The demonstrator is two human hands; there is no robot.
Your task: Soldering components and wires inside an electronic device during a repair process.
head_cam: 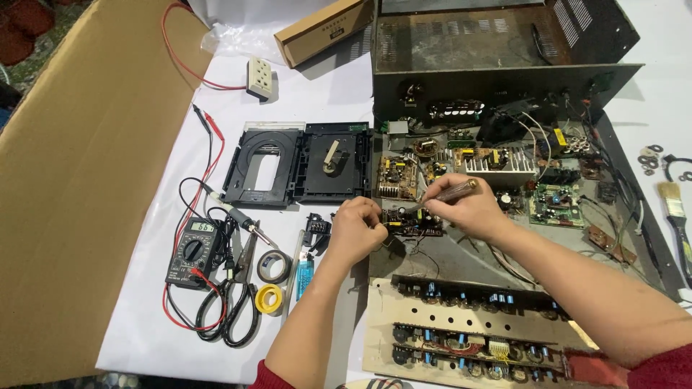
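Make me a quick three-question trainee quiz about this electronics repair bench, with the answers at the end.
1. True or false: the right hand holds a screwdriver over the small circuit board.
2. Which lies nearest the multimeter? A) paintbrush B) scissors C) cardboard box
3. What colour is the tape roll below the grey one?

Key: 1 true; 2 B; 3 yellow. The left hand steadies the board's left edge.
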